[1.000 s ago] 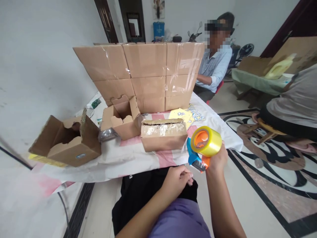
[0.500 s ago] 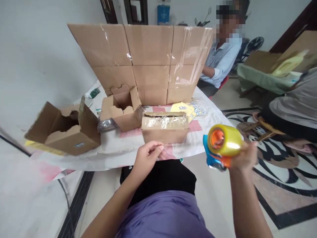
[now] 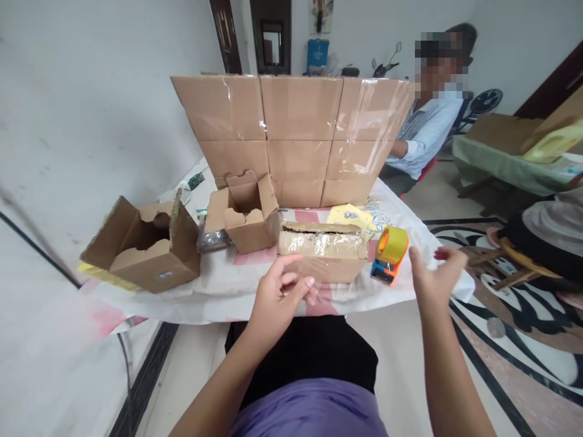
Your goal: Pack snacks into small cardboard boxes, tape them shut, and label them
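A small cardboard box (image 3: 334,268) with clear, crinkled tape along its top stands near the table's front edge. In front of its left end is my left hand (image 3: 281,294), thumb and index finger apart, the other fingers loosely curled, with nothing visible in it. Whether it touches the box I cannot tell. An orange and blue tape dispenser with a yellow roll (image 3: 392,246) stands on the table just right of the box. Beyond it, my right hand (image 3: 436,276) is empty, fingers apart, a small gap from the dispenser.
Two open cardboard boxes (image 3: 155,270) (image 3: 250,233) stand to the left. Behind is a wall of stacked, taped cartons (image 3: 298,109). Yellow patterned paper (image 3: 350,215) lies behind the small box. A person in a light shirt (image 3: 432,130) sits beyond the table; another sits at right.
My right hand has set the tape dispenser on the table beside the small box and let go. My left thumb and index finger have parted. The view has shifted slightly.
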The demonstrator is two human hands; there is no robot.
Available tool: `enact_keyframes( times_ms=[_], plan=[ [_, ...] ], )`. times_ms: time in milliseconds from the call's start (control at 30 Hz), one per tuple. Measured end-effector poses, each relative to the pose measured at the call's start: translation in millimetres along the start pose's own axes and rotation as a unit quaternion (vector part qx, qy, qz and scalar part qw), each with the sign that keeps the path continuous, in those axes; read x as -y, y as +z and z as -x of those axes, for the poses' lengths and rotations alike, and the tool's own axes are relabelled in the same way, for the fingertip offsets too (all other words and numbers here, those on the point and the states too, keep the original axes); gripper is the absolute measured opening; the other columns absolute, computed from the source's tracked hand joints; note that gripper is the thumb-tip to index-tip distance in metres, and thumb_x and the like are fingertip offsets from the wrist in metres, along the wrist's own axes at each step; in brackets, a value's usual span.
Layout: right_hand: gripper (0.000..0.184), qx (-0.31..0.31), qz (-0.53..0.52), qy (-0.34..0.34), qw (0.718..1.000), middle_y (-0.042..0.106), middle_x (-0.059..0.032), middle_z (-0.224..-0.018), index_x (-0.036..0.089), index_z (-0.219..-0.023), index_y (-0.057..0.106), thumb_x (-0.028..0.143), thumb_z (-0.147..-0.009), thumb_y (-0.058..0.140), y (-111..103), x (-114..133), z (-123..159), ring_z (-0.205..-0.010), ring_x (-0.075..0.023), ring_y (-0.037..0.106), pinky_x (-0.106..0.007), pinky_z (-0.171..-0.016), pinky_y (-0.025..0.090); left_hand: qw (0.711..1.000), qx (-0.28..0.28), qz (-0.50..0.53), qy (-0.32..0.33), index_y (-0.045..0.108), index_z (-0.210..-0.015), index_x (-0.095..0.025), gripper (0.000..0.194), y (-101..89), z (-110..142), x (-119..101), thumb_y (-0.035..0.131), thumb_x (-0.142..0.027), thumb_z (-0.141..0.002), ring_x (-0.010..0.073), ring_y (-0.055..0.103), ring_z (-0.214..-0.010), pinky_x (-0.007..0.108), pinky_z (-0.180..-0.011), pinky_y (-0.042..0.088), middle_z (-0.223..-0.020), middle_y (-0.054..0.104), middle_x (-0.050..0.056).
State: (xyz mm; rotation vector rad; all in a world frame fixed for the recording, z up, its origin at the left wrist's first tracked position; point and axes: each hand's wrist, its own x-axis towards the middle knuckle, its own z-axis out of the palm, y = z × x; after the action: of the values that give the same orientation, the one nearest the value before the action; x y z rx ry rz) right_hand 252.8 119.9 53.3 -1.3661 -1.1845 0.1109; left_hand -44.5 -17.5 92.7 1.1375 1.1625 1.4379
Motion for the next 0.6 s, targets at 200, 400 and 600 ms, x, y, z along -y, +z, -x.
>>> enact_keyframes(
  times_ms=[200,400,600],
  plan=[
    [0.017,0.385,-0.143,-0.256,0.875,0.061,-0.0035,-0.092,0.028,-0.107,0.069,0.034,-0.091,0.070,-13,137,61,-0.081,-0.0198,0.057,-0.036,-0.072,0.046,0.995,0.011,-0.094,0.037,0.054,-0.131,-0.024,0.042,12.1,16,-3,0.066,-0.036,-0.093,0.0189,0.075,-0.074,0.023,-0.057,0.055,-0.083,0.077,0.001],
    [0.007,0.279,-0.114,-0.540,0.786,0.066,0.0013,-0.078,0.024,-0.096,0.072,0.018,-0.092,0.070,-13,176,54,-0.084,-0.0187,0.059,-0.041,-0.082,0.039,0.986,0.065,-0.152,0.000,0.036,-0.152,-0.027,0.072,-1.6,31,-36,0.069,-0.042,-0.091,0.0143,0.065,-0.059,0.024,-0.053,0.047,-0.083,0.077,-0.001],
    [0.008,0.232,-0.274,-0.467,0.808,0.062,-0.0007,-0.075,0.023,-0.094,0.074,0.020,-0.093,0.066,-9,183,25,-0.075,-0.0190,0.058,-0.041,-0.074,0.045,0.905,0.027,-0.425,0.005,0.026,-0.162,-0.026,0.093,-29.9,-10,-40,0.071,-0.054,-0.086,0.0203,0.067,-0.071,0.028,-0.062,0.043,-0.079,0.074,-0.003]
  ],
)
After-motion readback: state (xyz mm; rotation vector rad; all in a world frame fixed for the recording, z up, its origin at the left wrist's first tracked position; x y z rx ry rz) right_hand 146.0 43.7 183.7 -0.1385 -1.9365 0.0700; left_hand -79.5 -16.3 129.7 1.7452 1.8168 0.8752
